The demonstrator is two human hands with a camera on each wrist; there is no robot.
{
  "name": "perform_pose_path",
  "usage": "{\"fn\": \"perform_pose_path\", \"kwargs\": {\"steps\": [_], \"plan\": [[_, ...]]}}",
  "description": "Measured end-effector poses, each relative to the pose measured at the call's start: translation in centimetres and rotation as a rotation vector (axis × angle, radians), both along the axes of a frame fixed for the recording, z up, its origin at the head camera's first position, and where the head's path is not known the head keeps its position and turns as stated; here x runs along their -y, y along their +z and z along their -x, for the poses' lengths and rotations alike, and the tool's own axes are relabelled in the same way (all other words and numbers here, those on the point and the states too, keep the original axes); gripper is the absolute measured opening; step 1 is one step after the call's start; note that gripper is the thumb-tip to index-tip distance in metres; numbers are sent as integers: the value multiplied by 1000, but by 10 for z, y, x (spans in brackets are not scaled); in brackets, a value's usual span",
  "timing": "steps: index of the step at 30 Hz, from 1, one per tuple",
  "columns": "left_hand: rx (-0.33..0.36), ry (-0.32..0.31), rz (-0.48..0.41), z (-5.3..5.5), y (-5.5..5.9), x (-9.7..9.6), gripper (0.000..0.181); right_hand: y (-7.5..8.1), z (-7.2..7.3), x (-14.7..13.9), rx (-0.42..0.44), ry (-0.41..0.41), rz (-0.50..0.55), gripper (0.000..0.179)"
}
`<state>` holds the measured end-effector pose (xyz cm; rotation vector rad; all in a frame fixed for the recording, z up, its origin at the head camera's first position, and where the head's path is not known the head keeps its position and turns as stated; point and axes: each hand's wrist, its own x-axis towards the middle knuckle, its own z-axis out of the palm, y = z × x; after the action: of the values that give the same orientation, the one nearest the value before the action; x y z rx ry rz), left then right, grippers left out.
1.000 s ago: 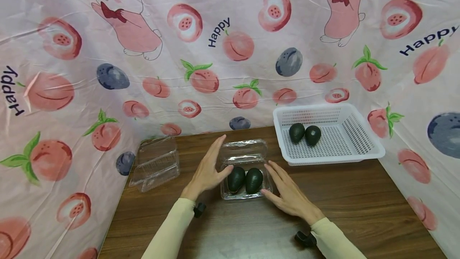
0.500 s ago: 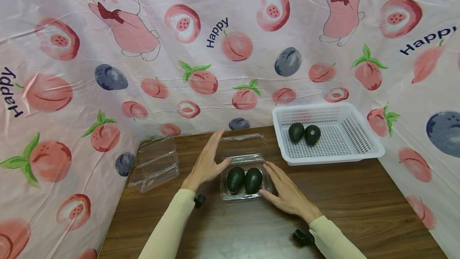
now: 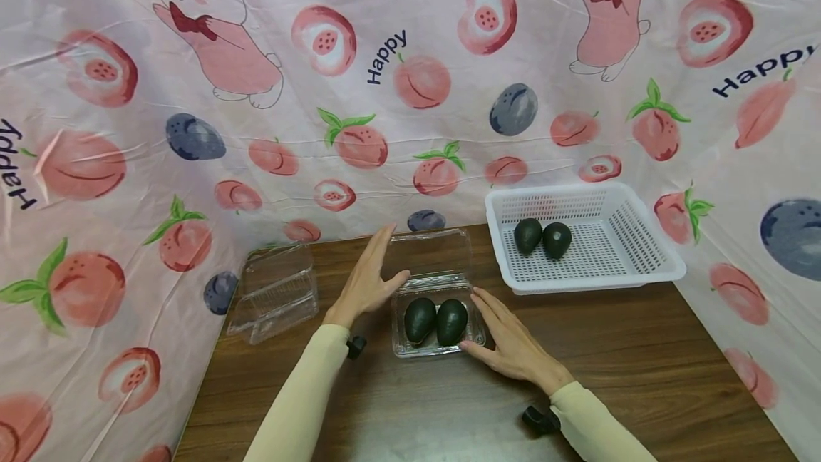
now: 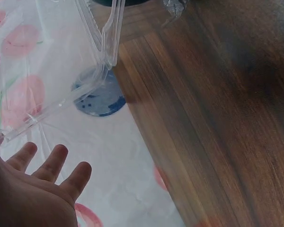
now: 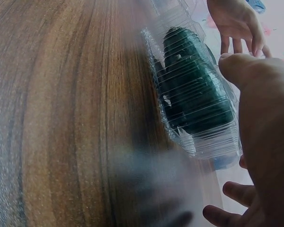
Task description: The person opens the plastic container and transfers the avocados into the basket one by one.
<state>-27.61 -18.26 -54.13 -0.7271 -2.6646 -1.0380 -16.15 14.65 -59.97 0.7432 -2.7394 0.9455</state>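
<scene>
Two dark green avocados (image 3: 420,321) lie side by side in a clear plastic clamshell box (image 3: 426,353). Its transparent lid (image 3: 430,252) is raised at the back. My left hand (image 3: 365,287) is beside the lid's left edge, fingers extended and thumb apart; the left wrist view shows several fingertips near the lid edge (image 4: 52,111), contact unclear. Along the box's right side lies my right hand (image 3: 513,341), fingers straight, thumb by the front right corner. In the right wrist view its thumb (image 5: 241,66) is close to the box's upper rim.
A white perforated basket (image 3: 590,284) with two more avocados (image 3: 541,237) stands at the back right. Clear empty-looking plastic containers (image 3: 279,298) sit at the back left of the wooden table (image 3: 410,405). Printed cloth (image 3: 269,127) encloses the back and sides.
The lid's outer edge has shifted upward in the head view, and its tilt has changed. My left hand has moved up and slightly left with it. My right hand has barely moved.
</scene>
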Motion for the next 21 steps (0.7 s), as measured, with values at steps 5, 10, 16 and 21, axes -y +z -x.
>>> {"fn": "perform_pose_path", "kwargs": {"steps": [5, 10, 16, 21], "plan": [[30, 20, 10, 5, -3, 1, 99, 1, 0, 1, 1, -2, -7, 95], [52, 28, 9, 5, -6, 2, 99, 1, 0, 0, 3, -4, -12, 96], [99, 33, 13, 4, -10, 3, 101, 0, 1, 0, -12, -3, -15, 95], [140, 46, 7, 4, -14, 4, 101, 0, 1, 0, -18, -1, -18, 95]]}}
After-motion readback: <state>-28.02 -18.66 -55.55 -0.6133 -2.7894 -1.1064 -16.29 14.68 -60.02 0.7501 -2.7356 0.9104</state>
